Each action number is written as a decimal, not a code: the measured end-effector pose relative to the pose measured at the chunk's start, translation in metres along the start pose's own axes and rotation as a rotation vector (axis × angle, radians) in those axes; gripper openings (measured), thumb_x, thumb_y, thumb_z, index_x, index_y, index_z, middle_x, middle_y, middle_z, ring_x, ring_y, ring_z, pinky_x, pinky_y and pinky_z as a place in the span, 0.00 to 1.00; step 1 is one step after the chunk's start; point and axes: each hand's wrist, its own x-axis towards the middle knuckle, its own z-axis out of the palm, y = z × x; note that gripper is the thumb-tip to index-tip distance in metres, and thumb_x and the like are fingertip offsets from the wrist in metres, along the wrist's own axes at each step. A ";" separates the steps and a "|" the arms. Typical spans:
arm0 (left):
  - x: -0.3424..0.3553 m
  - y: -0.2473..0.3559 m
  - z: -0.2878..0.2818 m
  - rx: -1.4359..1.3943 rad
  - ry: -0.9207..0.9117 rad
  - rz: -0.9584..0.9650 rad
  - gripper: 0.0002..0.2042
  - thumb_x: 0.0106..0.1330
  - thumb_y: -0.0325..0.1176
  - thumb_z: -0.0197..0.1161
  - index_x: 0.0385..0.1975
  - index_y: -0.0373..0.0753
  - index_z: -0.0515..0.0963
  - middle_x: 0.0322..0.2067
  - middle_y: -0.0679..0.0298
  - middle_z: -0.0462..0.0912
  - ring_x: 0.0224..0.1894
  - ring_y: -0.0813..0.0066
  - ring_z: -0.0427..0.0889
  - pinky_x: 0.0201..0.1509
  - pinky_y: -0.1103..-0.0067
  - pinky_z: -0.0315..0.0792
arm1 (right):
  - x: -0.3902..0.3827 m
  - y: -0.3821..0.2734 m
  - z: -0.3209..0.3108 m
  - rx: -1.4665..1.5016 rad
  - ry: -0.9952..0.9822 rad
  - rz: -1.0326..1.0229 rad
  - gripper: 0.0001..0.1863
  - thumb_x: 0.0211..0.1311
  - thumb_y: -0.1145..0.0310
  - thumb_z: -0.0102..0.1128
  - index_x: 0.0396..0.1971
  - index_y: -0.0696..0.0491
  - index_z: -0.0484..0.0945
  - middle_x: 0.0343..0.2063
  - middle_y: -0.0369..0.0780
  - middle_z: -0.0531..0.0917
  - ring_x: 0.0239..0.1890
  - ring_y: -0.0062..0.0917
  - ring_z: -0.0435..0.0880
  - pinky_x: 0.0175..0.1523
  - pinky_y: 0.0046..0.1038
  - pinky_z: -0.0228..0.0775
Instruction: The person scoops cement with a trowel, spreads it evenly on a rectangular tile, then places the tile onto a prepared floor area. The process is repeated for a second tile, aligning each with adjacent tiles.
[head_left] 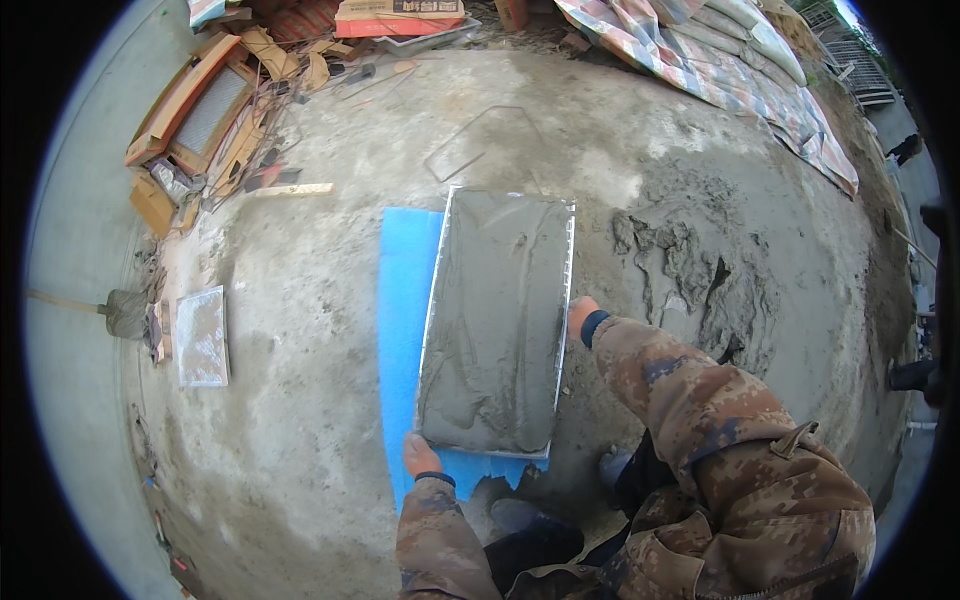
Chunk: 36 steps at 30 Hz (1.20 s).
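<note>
Tile (495,320), large and rectangular, lies with its back side up in the middle of the view, and this side is covered with a layer of wet grey mortar. It rests partly on a blue board (405,300), which shows along its left edge and under its near edge. The left hand (420,455) grips the near left corner of the tile, fingers closed on the edge. The right hand (580,315) holds the right long edge about halfway along it; the fingers go under or behind the edge, so I cannot tell exactly how they are closed. Both sleeves are of camouflage cloth.

The board lies on a rough concrete floor (300,400), stained with grey dust. Just right of the tile, a heap of wet mortar (690,270) is spread on the floor, with deep marks in it. Well to the left lies a small pale tile (203,337), flat on the floor, and beyond it a lump of something grey on a stick (125,312). At the far left, wooden frames and scraps (200,110) are piled together. At the far right, a row of filled sacks (740,55) lies under a striped sheet. A thin bent wire (470,140) lies on the floor beyond the tile.
</note>
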 end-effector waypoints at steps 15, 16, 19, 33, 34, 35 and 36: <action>-0.039 0.024 0.017 -0.765 0.071 -0.685 0.25 0.73 0.49 0.47 0.61 0.36 0.65 0.59 0.49 0.68 0.58 0.49 0.71 0.57 0.57 0.69 | -0.021 -0.028 -0.051 -0.811 -0.287 -0.492 0.17 0.56 0.56 0.64 0.33 0.57 0.83 0.31 0.47 0.85 0.38 0.42 0.85 0.46 0.38 0.78; -0.039 0.024 0.013 -0.787 0.032 -0.678 0.26 0.74 0.50 0.47 0.63 0.38 0.64 0.62 0.49 0.66 0.60 0.49 0.69 0.60 0.56 0.67 | -0.021 -0.026 -0.051 -0.790 -0.289 -0.496 0.16 0.57 0.58 0.65 0.33 0.57 0.83 0.31 0.47 0.86 0.38 0.41 0.85 0.46 0.39 0.78; -0.036 0.022 0.007 -0.940 -0.023 -0.742 0.29 0.75 0.53 0.47 0.68 0.42 0.60 0.68 0.51 0.60 0.67 0.48 0.64 0.69 0.54 0.60 | -0.017 -0.013 -0.044 -0.701 -0.249 -0.491 0.14 0.62 0.62 0.62 0.35 0.60 0.81 0.32 0.48 0.85 0.37 0.42 0.86 0.45 0.41 0.81; -0.028 -0.006 -0.004 -1.028 -0.028 -0.815 0.27 0.73 0.51 0.49 0.65 0.43 0.63 0.64 0.55 0.67 0.64 0.53 0.68 0.65 0.56 0.66 | -0.103 -0.042 -0.056 1.198 -0.184 0.618 0.17 0.68 0.62 0.48 0.39 0.62 0.78 0.33 0.49 0.83 0.37 0.40 0.84 0.45 0.40 0.79; -0.030 -0.009 -0.004 -1.042 0.002 -0.828 0.26 0.72 0.51 0.49 0.64 0.43 0.64 0.64 0.55 0.67 0.63 0.53 0.69 0.64 0.56 0.67 | -0.110 -0.043 -0.059 1.192 -0.173 0.647 0.18 0.66 0.60 0.47 0.39 0.61 0.78 0.33 0.49 0.83 0.36 0.40 0.83 0.43 0.40 0.78; -0.031 -0.013 -0.003 -1.025 0.007 -0.826 0.26 0.72 0.51 0.49 0.64 0.43 0.64 0.64 0.55 0.67 0.63 0.53 0.70 0.63 0.56 0.68 | -0.117 -0.043 -0.060 1.191 -0.185 0.673 0.20 0.65 0.59 0.45 0.38 0.61 0.78 0.33 0.50 0.83 0.35 0.41 0.83 0.42 0.41 0.76; -0.035 -0.017 -0.003 -1.013 0.021 -0.830 0.26 0.72 0.51 0.49 0.65 0.43 0.64 0.64 0.54 0.67 0.62 0.52 0.70 0.62 0.55 0.70 | -0.125 -0.042 -0.059 1.190 -0.198 0.702 0.21 0.63 0.58 0.44 0.38 0.61 0.78 0.34 0.50 0.83 0.35 0.41 0.83 0.41 0.41 0.75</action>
